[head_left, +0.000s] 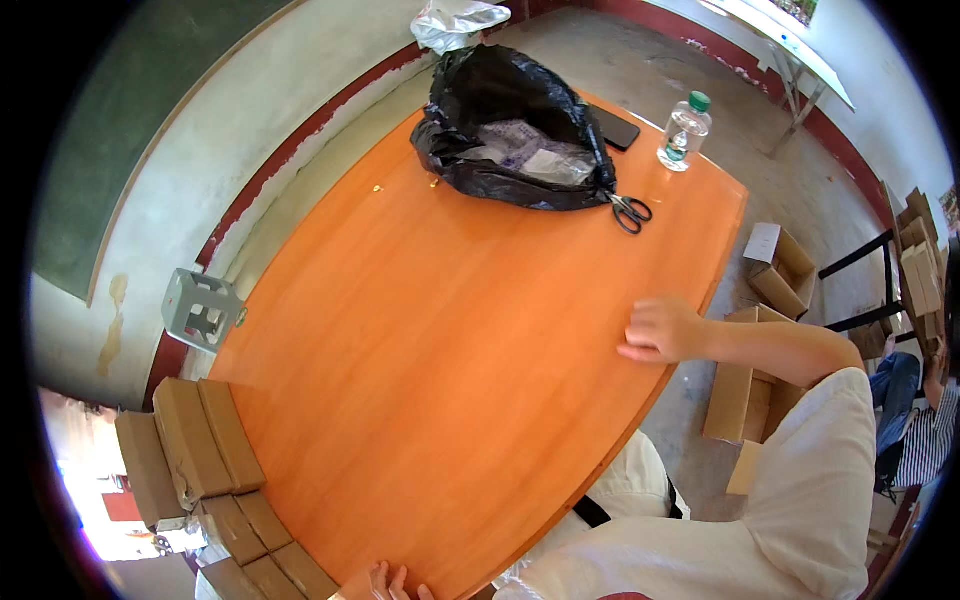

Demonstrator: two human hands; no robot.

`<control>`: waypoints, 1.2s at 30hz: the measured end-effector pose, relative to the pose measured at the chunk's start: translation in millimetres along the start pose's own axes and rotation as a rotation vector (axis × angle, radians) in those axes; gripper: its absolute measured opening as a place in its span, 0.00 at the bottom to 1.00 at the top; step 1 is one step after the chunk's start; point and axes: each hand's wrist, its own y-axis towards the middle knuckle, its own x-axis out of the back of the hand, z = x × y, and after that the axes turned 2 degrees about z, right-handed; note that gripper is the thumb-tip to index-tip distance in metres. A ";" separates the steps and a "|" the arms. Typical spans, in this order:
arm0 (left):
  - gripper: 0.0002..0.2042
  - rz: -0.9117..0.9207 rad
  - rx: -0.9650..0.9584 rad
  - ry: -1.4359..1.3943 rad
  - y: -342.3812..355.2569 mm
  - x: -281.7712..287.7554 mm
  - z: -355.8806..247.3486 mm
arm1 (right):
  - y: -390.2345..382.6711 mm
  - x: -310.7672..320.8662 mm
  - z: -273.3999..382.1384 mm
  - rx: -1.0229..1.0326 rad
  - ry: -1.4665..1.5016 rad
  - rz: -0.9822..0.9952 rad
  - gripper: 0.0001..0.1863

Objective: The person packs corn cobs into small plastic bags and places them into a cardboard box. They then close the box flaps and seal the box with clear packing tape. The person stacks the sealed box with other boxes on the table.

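Note:
My right hand (662, 331) rests near the right edge of the orange wooden table (430, 330), its fingers curled in with nothing showing in them. At the near edge, only some fingers of my left hand (395, 584) come into view. They lie apart on the table beside the cardboard boxes, and the rest of that hand is cut off. Toward the far end stands an open black plastic bag (470, 170) with clear plastic packets (535, 152) inside. Black-handled scissors (630, 212) lie against the bag, their blades partly hidden by it.
A clear bottle with a green cap (685, 135) stands at the far right, near a dark phone (614, 128). Several brown boxes (190, 440) are stacked at the near left. A grey plastic stool (200, 308) is beyond the left edge. Open cartons (740, 395) sit on the floor.

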 end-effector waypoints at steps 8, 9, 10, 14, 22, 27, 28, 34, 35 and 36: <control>0.17 0.064 0.040 0.024 -2.5 1.1 18.5 | 17.6 6.1 1.4 0.326 0.229 0.241 0.16; 0.18 0.062 0.055 0.014 -7.6 -2.9 19.6 | 19.6 7.7 1.5 0.305 0.252 0.284 0.16; 0.18 0.070 0.060 0.007 -8.4 -5.3 22.1 | 20.7 8.2 0.6 0.280 0.269 0.327 0.16; 0.17 0.096 0.091 -0.019 -18.8 -11.7 29.7 | 20.3 4.1 -5.9 0.298 0.305 0.409 0.16; 0.15 0.108 0.124 -0.037 -22.8 -15.1 40.1 | 33.7 10.3 -13.2 0.363 0.456 0.563 0.13; 0.14 0.094 0.158 -0.023 -18.9 -12.3 36.2 | 36.5 8.8 -12.9 0.454 0.554 0.601 0.13; 0.15 0.090 0.179 -0.036 -19.0 -12.4 34.0 | 38.5 9.1 -12.2 0.467 0.567 0.613 0.13; 0.16 0.090 0.162 -0.029 -13.2 -8.9 33.8 | 34.9 8.1 -8.6 0.538 0.479 0.518 0.10; 0.17 0.093 0.159 -0.029 -10.9 -7.3 33.8 | 35.8 9.8 -6.2 0.538 0.469 0.513 0.09; 0.17 0.085 0.162 -0.035 -13.2 -7.9 33.4 | 39.6 12.2 -3.2 0.543 0.458 0.511 0.08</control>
